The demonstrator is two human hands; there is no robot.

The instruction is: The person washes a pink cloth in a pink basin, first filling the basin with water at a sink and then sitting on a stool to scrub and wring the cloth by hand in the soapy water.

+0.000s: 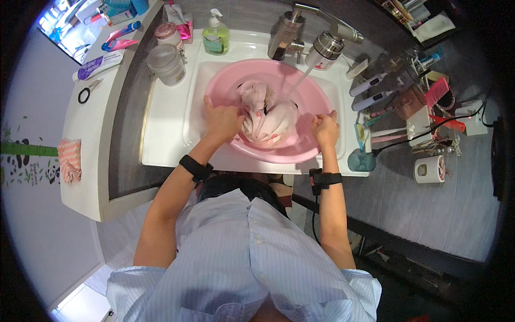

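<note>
A pink plastic basin (310,139) sits in the white sink (161,133) with water in it. Pale pink wet cloth (277,120) lies bunched in the water, left of the middle. A stream runs into the basin from the metal faucet (285,34), through the filter head (328,44) on its swivel arm. My left hand (225,120) grips the basin's left front rim, its fingers on the inner side near the cloth. On the right rim, my right hand (326,129) has its fingers curled over the edge. Both wrists wear black straps.
A green soap pump bottle (216,36) and a lidded clear jar (167,64) stand on the sink's back left. Toothpaste tubes (98,66) lie on the left ledge (86,120). Electric toothbrushes (372,100), combs (436,92) and a black cable (422,133) crowd the right wall.
</note>
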